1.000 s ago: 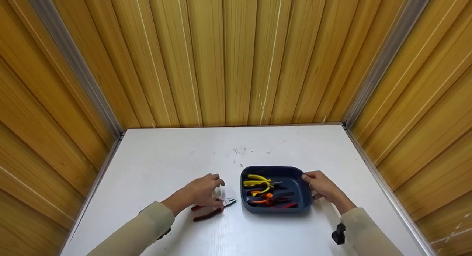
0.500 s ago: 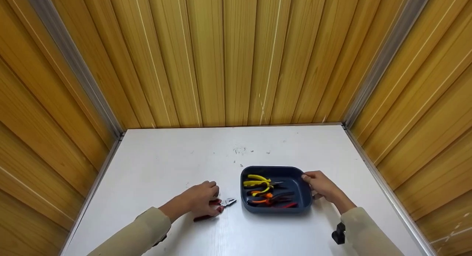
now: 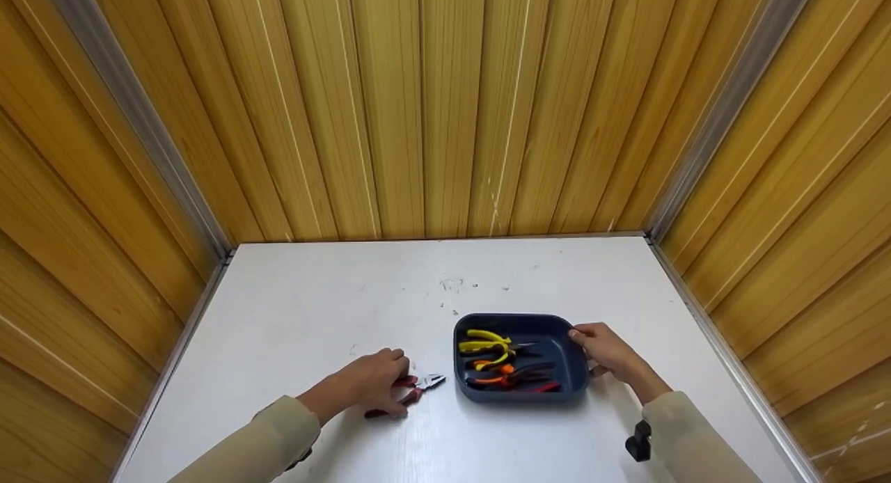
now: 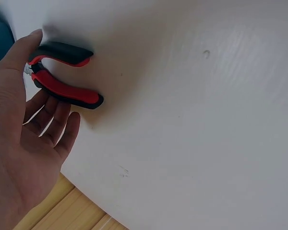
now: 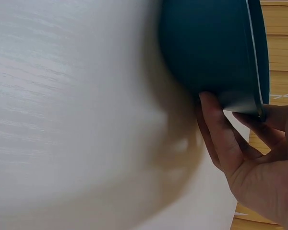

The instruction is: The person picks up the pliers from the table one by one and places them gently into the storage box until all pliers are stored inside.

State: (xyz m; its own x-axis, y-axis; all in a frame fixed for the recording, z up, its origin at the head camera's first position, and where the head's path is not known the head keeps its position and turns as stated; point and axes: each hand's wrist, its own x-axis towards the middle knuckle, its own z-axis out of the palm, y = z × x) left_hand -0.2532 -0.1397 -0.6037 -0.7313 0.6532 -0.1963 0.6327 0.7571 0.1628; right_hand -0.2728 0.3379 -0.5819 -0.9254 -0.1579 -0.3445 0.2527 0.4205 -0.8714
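A pair of combination pliers (image 3: 432, 381) with red and black handles lies on the white table, handles spread and metal nose toward the tray. My left hand (image 3: 376, 383) is around the handles. The left wrist view shows its thumb against one pliers handle (image 4: 67, 89) side and the fingers against the other. My right hand (image 3: 608, 349) grips the right end of a dark blue tray (image 3: 575, 358), thumb at the rim and fingers at the outside wall. In the tray lie yellow-handled pliers (image 3: 487, 345), orange-handled pliers (image 3: 495, 380) and a partly hidden red handle (image 3: 548, 387).
The white table (image 3: 334, 295) has small dark marks near its middle. Wood-patterned walls (image 3: 445, 121) enclose its back and sides, with grey metal strips at the corners. A black device (image 3: 638, 442) is strapped at the right wrist.
The left hand has come down from above the pliers and drawn slightly back toward the left, closing around the handles. The pliers, tray and right hand stay where they were.
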